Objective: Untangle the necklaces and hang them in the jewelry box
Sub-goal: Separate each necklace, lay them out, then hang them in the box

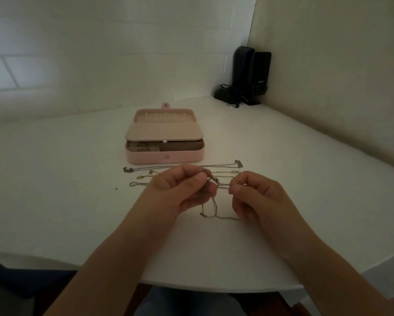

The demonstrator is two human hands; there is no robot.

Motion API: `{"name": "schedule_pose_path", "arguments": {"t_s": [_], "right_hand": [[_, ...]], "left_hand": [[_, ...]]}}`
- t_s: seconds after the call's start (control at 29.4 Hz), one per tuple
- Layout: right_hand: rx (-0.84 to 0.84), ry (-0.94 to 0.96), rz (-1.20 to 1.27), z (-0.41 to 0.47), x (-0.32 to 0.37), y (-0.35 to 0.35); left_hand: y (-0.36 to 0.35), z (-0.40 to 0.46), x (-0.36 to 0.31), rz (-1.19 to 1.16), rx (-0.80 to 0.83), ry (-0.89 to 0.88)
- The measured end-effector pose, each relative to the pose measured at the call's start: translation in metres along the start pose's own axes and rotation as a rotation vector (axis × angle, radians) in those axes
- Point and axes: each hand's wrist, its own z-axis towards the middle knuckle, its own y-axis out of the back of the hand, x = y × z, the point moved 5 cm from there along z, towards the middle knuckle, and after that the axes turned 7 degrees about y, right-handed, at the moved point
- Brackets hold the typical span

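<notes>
A pink jewelry box [146, 158] stands open on the white table [66, 190], a row of small pegs [165, 115] showing in its raised lid. In front of it three thin necklaces [219, 165] lie stretched out side by side. My left hand [180, 190] pinches a tangled cord necklace [212, 209] at its knot, lifted just above the table. My right hand [253, 192] pinches the same cord a little to the right. A loop of the cord hangs down between both hands and trails onto the table.
Two black speakers [250, 74] with cables stand in the far right corner against the wall. The table's curved front edge [214, 288] runs below my forearms. A tiny dark speck [116, 188] lies left of the necklaces.
</notes>
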Motion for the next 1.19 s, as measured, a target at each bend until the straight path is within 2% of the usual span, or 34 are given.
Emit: {"name": "schedule_pose_path", "arguments": {"t_s": [0.24,0.41,0.65,1.19], "right_hand": [[-0.001,0.088,-0.206,0.001,-0.002,0.001],[0.01,0.095,-0.241,0.001,0.0,-0.002],[-0.01,-0.003,0.062,0.001,0.002,0.0],[0.052,-0.022,0.494,0.0,0.001,-0.001]], "left_hand": [[-0.005,-0.002,-0.001,-0.01,0.075,0.012],[-0.01,-0.005,-0.001,0.021,0.147,0.053],[0.0,0.001,0.001,0.043,-0.03,0.095],[0.003,-0.004,-0.003,0.116,-0.121,0.084]]}}
